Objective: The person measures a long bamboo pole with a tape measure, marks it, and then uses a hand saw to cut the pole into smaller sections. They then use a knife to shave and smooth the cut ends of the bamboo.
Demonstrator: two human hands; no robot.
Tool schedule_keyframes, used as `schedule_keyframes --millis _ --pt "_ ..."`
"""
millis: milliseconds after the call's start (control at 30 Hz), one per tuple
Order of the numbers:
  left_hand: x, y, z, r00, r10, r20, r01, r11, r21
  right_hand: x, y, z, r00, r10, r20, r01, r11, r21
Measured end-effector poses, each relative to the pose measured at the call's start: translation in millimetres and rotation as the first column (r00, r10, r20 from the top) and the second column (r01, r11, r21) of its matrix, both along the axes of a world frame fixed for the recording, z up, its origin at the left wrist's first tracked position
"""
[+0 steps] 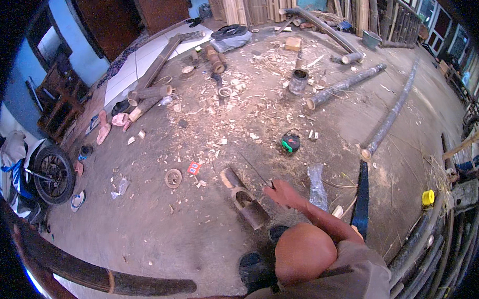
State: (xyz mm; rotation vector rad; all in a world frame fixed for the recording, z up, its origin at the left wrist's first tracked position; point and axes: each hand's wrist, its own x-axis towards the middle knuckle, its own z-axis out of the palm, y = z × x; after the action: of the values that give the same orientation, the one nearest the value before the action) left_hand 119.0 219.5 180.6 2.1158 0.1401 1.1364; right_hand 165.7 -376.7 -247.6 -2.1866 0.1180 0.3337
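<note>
My right hand (286, 195) is closed around a thin, dark metal tool (257, 170) like a narrow blade, its tip pointing up and left over the floor; the grip is hidden in the fingers. Just left of the hand lies a short dark bamboo piece (254, 214) with an oval opening cut in its side and a paler far end. My left hand does not show; some bare skin appears at the lower edge. A bare rounded body part, probably a bent knee (305, 253), and grey-brown cloth (330, 284) fill the bottom. A green-and-black tape measure (290, 142) lies beyond the hand.
Pale wood chips (219, 117) litter the concrete floor. A dark bamboo pole (140, 284) crosses the lower left. More poles (347, 86) lie ahead, and several are stacked at right (430, 267). A clear plastic wrapper (317, 186) lies near my forearm; a motorbike wheel (51, 174) stands left.
</note>
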Motion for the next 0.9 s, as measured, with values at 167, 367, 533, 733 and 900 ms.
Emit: schedule_keyframes --millis 167,367,533,733,900 --pt "17.6 -10.9 -19.3 0.988 0.097 -0.124 -0.082 0.989 0.123 39.1 -8.7 42.9 0.976 -0.013 0.218 0.008 1.0 0.024" --pt "25.5 -26.3 -106.6 0.958 0.249 -0.143 -0.182 0.913 0.366 71.8 7.6 132.3 0.965 -0.095 0.245 0.028 0.964 0.265" --pt "8.2 -40.1 -197.4 0.925 0.221 -0.309 -0.07 0.899 0.432 88.5 0.2 156.4 0.964 -0.16 0.215 0.066 0.919 0.388" --pt "-32.4 -58.7 -274.9 0.874 0.116 -0.473 0.163 0.845 0.509 96.4 -25.1 111.5 0.925 -0.339 0.171 0.163 0.76 0.629" --pt "-62.2 -11.8 -347.2 0.869 0.083 -0.487 0.264 0.757 0.599 76.2 -45.2 29.7 0.762 -0.635 0.127 0.369 0.586 0.721"
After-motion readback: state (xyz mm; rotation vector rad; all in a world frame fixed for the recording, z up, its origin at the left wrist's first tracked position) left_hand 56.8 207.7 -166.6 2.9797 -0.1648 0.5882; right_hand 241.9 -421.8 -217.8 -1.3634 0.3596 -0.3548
